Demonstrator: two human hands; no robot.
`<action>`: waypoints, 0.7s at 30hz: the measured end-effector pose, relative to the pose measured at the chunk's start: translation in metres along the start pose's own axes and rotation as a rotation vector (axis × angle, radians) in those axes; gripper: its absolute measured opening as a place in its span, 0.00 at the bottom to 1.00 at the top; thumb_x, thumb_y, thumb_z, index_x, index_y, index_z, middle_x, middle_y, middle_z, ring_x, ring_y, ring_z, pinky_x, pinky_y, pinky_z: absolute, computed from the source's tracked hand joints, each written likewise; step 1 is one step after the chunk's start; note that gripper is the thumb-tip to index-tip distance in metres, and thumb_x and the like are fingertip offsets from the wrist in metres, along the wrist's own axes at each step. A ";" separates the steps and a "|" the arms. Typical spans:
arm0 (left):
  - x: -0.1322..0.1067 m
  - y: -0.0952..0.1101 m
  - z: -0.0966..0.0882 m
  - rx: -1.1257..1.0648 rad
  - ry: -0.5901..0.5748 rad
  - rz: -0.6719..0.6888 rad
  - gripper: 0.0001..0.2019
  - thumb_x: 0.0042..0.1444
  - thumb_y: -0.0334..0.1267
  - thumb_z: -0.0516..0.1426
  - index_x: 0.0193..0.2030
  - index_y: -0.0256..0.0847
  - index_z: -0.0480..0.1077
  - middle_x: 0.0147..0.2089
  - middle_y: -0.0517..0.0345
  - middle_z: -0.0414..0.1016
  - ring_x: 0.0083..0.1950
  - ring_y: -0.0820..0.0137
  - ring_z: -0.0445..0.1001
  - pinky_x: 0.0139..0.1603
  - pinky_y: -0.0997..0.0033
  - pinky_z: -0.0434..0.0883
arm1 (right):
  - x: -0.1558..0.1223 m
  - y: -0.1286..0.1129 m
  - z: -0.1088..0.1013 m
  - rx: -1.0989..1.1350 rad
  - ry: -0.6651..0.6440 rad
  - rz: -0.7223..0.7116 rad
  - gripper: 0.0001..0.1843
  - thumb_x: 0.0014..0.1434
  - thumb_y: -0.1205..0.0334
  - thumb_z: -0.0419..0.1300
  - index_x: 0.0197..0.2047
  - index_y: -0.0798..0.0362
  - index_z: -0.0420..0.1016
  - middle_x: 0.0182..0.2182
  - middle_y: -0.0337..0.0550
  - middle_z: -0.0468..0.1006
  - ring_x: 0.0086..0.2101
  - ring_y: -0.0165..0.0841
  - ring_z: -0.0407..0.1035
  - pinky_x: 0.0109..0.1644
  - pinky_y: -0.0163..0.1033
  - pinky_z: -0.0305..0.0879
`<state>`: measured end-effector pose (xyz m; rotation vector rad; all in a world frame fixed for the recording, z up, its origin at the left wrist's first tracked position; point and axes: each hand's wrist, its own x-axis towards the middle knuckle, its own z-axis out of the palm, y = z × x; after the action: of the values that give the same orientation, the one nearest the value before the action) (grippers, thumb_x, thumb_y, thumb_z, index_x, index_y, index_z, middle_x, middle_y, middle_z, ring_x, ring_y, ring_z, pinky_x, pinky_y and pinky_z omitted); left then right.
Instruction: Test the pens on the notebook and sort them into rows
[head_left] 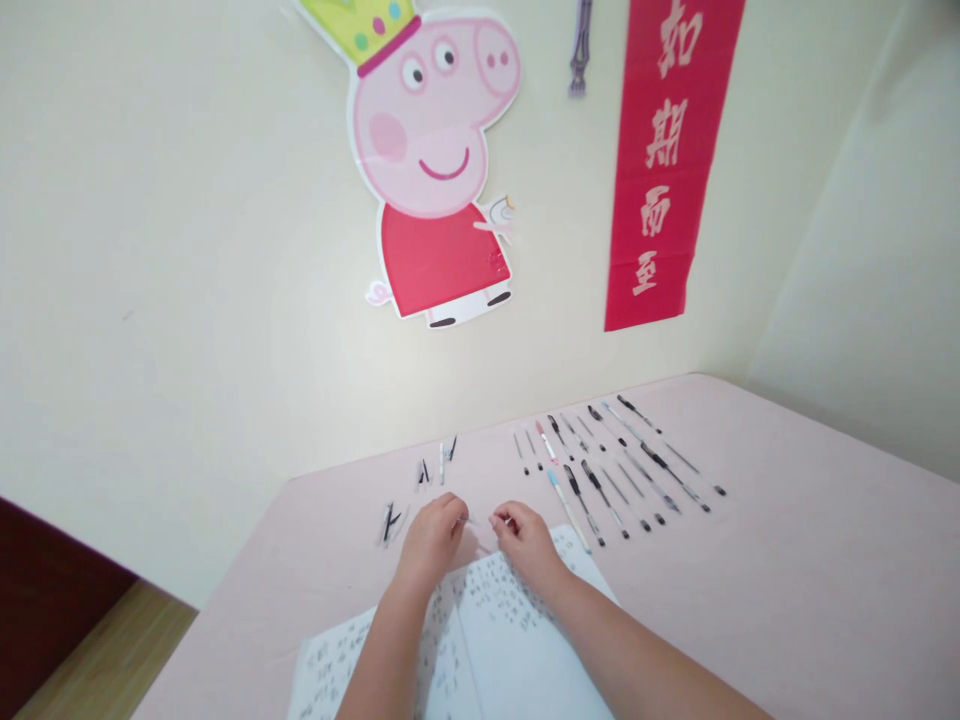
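Both my hands rest at the near middle of a pink table point(787, 560), just beyond an open notebook point(495, 640) full of handwriting. My left hand point(433, 538) is curled closed, and my right hand point(525, 540) is closed in a pinch. Between their fingertips runs a thin clear pen part point(480, 521), held at both ends. A row of several pens point(622, 465) and pen parts lies to the right of my right hand. Small groups of pen pieces point(390, 522) lie left of my left hand.
More small pen pieces point(445, 460) lie further back near the wall. A cartoon pig cut-out point(435, 170) and a red banner point(660, 160) with characters hang on the cream wall. Wooden floor point(105, 660) shows past the table's left edge.
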<state>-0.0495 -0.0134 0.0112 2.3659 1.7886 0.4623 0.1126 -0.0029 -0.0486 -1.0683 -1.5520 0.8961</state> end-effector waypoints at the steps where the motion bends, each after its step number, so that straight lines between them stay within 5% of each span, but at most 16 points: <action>1: 0.000 0.002 0.000 -0.058 0.027 0.024 0.10 0.52 0.25 0.48 0.32 0.41 0.68 0.36 0.56 0.70 0.39 0.69 0.68 0.41 0.71 0.63 | 0.000 0.000 0.000 0.048 -0.006 0.023 0.08 0.53 0.61 0.55 0.26 0.54 0.69 0.22 0.37 0.69 0.24 0.29 0.63 0.28 0.34 0.58; 9: 0.000 0.029 0.006 -0.493 0.107 0.126 0.08 0.52 0.28 0.51 0.32 0.41 0.70 0.40 0.55 0.68 0.41 0.71 0.68 0.37 0.74 0.67 | 0.005 0.000 0.001 0.701 -0.106 0.362 0.23 0.48 0.48 0.60 0.45 0.52 0.69 0.29 0.39 0.75 0.19 0.25 0.62 0.20 0.30 0.54; 21: 0.001 0.029 0.016 -0.596 0.132 0.115 0.07 0.50 0.28 0.54 0.32 0.41 0.71 0.36 0.57 0.65 0.38 0.73 0.67 0.36 0.74 0.68 | 0.006 -0.017 -0.009 0.883 -0.191 0.483 0.17 0.43 0.53 0.65 0.35 0.54 0.77 0.22 0.38 0.73 0.19 0.25 0.58 0.21 0.30 0.49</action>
<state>-0.0178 -0.0189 0.0042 2.0475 1.3095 1.0224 0.1172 -0.0023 -0.0286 -0.7010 -0.8463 1.8330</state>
